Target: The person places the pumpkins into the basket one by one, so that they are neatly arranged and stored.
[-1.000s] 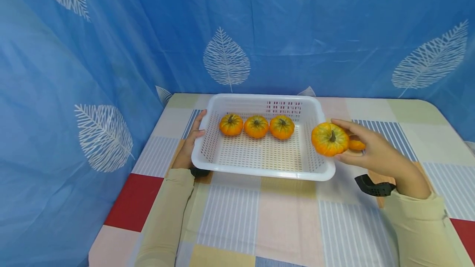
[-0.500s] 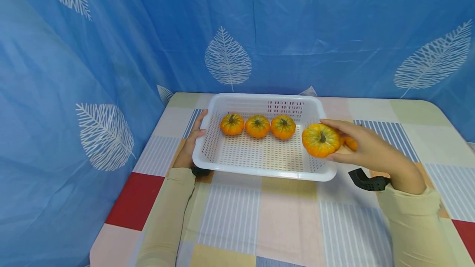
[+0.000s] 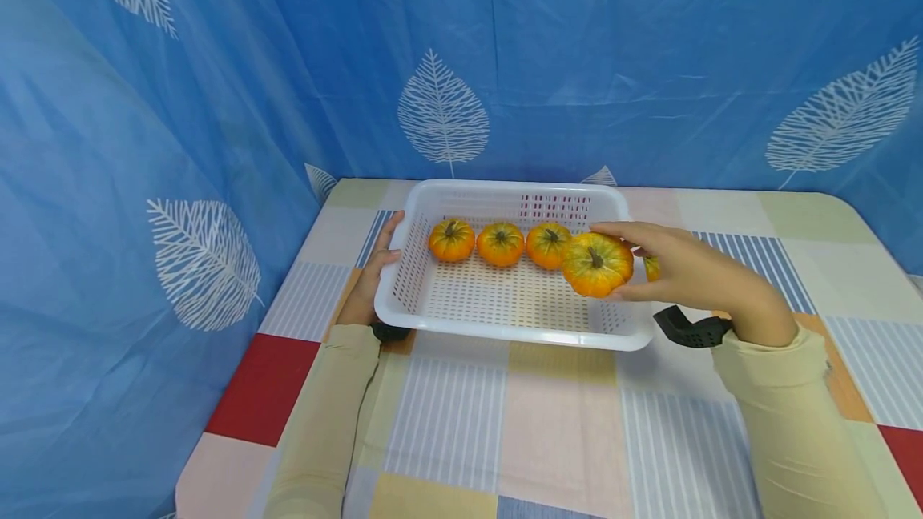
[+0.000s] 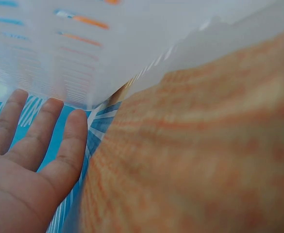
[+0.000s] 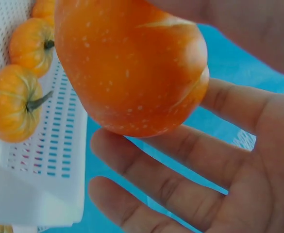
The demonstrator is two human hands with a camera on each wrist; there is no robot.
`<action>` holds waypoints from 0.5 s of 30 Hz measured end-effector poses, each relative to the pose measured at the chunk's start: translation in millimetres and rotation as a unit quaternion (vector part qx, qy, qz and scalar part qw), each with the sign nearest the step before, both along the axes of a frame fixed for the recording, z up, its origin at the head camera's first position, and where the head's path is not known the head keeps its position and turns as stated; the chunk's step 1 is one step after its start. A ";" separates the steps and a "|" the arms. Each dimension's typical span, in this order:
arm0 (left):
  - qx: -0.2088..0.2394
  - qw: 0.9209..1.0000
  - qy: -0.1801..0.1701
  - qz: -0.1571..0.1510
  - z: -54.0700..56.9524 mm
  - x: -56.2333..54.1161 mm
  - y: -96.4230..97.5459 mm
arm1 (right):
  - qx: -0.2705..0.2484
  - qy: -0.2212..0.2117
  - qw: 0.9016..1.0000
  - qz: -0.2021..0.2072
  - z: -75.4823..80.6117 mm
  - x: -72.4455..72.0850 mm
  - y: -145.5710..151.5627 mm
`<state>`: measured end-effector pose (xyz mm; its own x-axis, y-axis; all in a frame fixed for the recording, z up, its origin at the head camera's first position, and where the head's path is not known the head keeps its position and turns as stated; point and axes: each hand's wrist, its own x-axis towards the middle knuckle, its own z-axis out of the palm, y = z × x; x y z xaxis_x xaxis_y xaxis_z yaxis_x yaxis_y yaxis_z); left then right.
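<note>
My right hand [image 3: 681, 267] grips a small orange pumpkin [image 3: 597, 264] between thumb and fingers, over the right part of a white plastic basket [image 3: 497, 334]. The held pumpkin [image 5: 132, 73] fills the upper middle of the right wrist view. In the basket, three like pumpkins stand in a row: a left one [image 3: 451, 241], a middle one [image 3: 501, 244] and a right one [image 3: 546, 246], partly overlapped by the held one. My left hand [image 3: 371, 279] lies along the basket's left wall. Its fingers [image 4: 71, 141] are extended beside the perforated side in the left wrist view.
A sliver of another pumpkin [image 3: 652, 267] shows behind my right hand, near the basket's right side. A patchwork cloth [image 3: 555, 423] covers the table. Behind and to the left hangs a blue curtain [image 3: 324, 62] with white leaf prints.
My right hand has carried its pumpkin leftward, from the basket's right rim to beside the right pumpkin of the row. The left hand and the basket have stayed in place.
</note>
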<state>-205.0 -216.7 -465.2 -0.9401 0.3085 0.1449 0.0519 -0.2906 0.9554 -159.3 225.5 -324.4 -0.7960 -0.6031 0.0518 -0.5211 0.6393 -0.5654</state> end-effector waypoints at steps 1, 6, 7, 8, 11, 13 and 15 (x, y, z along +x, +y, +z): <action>0.000 1.000 0.001 -0.001 -0.2 -0.1 -0.1 | 0.005 0.000 1.000 0.006 0.8 -2.0 -2.1; 0.013 1.000 0.015 -0.011 -1.7 -2.5 -0.8 | 0.012 -0.005 1.000 0.026 3.9 -10.9 -12.7; 0.019 1.000 0.018 -0.015 -2.1 -3.1 -1.0 | 0.010 -0.010 0.999 0.029 4.1 -12.6 -14.5; 0.023 0.999 0.022 -0.019 -2.4 -3.6 -1.2 | 0.009 -0.014 0.999 0.032 4.5 -14.0 -16.4; 0.026 0.999 0.028 -0.025 -2.8 -4.3 -1.9 | 0.003 -0.034 0.999 0.042 4.9 -18.4 -21.9; 0.022 0.999 0.027 -0.022 -2.9 -4.1 -2.1 | -0.004 -0.046 0.998 0.052 4.7 -21.3 -25.8; 0.016 0.999 0.025 -0.017 -2.8 -3.9 -2.2 | -0.012 -0.056 0.996 0.065 3.6 -24.3 -29.4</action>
